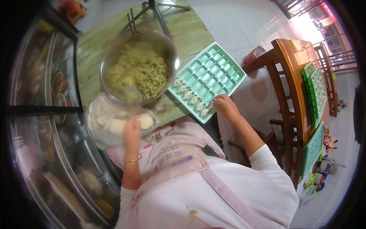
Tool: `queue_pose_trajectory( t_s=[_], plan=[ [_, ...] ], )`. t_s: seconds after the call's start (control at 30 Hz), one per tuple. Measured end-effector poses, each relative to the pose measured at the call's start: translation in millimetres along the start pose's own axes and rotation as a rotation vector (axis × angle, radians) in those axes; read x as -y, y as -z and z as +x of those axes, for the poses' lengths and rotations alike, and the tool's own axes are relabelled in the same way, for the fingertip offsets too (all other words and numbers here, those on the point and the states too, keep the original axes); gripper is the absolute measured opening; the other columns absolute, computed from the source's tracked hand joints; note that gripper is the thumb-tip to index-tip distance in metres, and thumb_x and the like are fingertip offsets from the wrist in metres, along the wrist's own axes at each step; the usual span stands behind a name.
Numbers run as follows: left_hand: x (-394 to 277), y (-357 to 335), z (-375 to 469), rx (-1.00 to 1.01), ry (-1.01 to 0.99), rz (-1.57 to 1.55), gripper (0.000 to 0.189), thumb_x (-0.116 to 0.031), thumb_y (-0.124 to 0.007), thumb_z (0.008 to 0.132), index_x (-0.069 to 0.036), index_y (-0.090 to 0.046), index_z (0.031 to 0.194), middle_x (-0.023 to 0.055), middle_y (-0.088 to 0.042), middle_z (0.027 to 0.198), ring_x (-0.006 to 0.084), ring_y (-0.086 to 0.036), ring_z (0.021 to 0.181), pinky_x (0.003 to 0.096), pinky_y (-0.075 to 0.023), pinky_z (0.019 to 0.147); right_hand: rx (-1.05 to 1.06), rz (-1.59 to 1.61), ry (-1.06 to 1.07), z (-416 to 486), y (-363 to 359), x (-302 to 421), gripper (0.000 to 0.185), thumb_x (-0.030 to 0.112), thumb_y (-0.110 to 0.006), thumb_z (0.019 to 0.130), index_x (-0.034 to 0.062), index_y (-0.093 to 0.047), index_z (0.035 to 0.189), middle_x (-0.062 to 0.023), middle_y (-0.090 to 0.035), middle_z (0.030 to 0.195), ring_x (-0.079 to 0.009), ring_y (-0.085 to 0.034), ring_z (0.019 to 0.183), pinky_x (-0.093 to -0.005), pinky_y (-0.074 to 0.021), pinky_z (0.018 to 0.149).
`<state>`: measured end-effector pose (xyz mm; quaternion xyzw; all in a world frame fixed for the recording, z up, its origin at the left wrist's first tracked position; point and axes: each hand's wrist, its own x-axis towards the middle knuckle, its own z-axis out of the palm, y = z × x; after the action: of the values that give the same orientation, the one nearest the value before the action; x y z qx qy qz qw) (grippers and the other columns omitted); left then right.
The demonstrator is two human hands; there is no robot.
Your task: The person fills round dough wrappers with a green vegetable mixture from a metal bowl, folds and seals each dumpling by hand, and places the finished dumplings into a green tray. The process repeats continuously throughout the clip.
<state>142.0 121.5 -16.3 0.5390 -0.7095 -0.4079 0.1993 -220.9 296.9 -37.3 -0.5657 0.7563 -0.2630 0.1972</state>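
My right hand [227,106] is at the near right corner of a mint-green plastic tray [203,118]. Its fingertips pinch the end of a pale dumpling [205,111] in a corner compartment. Several more folded dumplings [188,94] fill the row along that same side; the other compartments hold nothing. Blurred by motion, my left hand [132,131] is over round dough wrappers [145,121] on a clear plastic bag [100,137]; whether it grips one is unclear. A large steel bowl [175,64] of chopped green filling [151,75] stands beyond, with chopsticks [131,21] at its far rim.
A black stand [155,13] rests its legs on the green table [91,63]. Glass-fronted display shelves [57,111] border the left. To the right are a wooden chair [281,86], more green trays [313,151], one with dumplings [318,91], and a red bucket [251,56] on the floor.
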Motion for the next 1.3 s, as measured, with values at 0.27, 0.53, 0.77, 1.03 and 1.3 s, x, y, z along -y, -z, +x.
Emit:
queue_pose_trajectory(
  t_s=[0.27, 0.53, 0.77, 1.03, 1.3],
  plan=[
    [8.4, -5.4, 2.2, -0.041, -0.346, 0.386, 0.035, -0.013, -0.066, 0.077, -0.005, -0.056, 0.109, 0.0136, -0.052, 0.114, 0.0324, -0.049, 0.106, 0.0406, -0.0395, 0.091, -0.026, -0.162, -0.004, 1.7, -9.7, -10.6, 0.006, 0.010, -0.059, 0.080, 0.0073, -0.062, 0.085, -0.0102, -0.059, 0.094, -0.0309, -0.057, 0.091, -0.0385, -0.0474, 0.076],
    [31.9, -12.1, -6.0, 0.039, -0.409, 0.441, 0.041, -0.015, -0.073, 0.069, -0.006, -0.056, 0.105, 0.0128, -0.049, 0.116, 0.0335, -0.046, 0.107, 0.0424, -0.0387, 0.092, -0.145, -0.066, -0.043, 6.8, -9.2, 4.8, 0.011, 0.007, -0.066, 0.078, 0.0055, -0.062, 0.088, -0.0086, -0.059, 0.092, -0.0298, -0.058, 0.085, -0.0360, -0.0475, 0.069],
    [50.7, -17.5, -3.6, 0.055, -0.472, 0.409, 0.030, -0.010, -0.073, 0.068, -0.008, -0.059, 0.095, 0.0108, -0.051, 0.110, 0.0319, -0.048, 0.104, 0.0409, -0.0399, 0.090, -0.110, 0.138, -0.139, 6.9, -20.1, 32.8, 0.010, 0.012, -0.070, 0.078, 0.0043, -0.064, 0.082, -0.0088, -0.059, 0.076, -0.0238, -0.058, 0.069, -0.0316, -0.0459, 0.063],
    [58.4, -10.0, 9.1, 0.091, -0.528, 0.314, 0.025, -0.010, -0.070, 0.071, -0.006, -0.060, 0.094, 0.0116, -0.054, 0.101, 0.0315, -0.051, 0.096, 0.0401, -0.0420, 0.085, 0.045, 0.392, -0.198, 8.1, -51.6, 81.1, 0.016, 0.016, -0.066, 0.085, 0.0011, -0.060, 0.084, -0.0081, -0.058, 0.072, -0.0159, -0.054, 0.065, -0.0280, -0.0433, 0.060],
    [55.1, -21.7, 23.3, -0.076, -0.369, 0.435, 0.029, -0.019, -0.067, 0.076, -0.007, -0.062, 0.102, 0.0101, -0.056, 0.098, 0.0311, -0.053, 0.093, 0.0406, -0.0443, 0.081, 0.179, 0.407, -0.064, 14.2, -68.5, 116.6, 0.026, 0.028, -0.058, 0.090, 0.0032, -0.058, 0.082, -0.0151, -0.056, 0.072, -0.0298, -0.055, 0.067, -0.0353, -0.0437, 0.062]
  ],
)
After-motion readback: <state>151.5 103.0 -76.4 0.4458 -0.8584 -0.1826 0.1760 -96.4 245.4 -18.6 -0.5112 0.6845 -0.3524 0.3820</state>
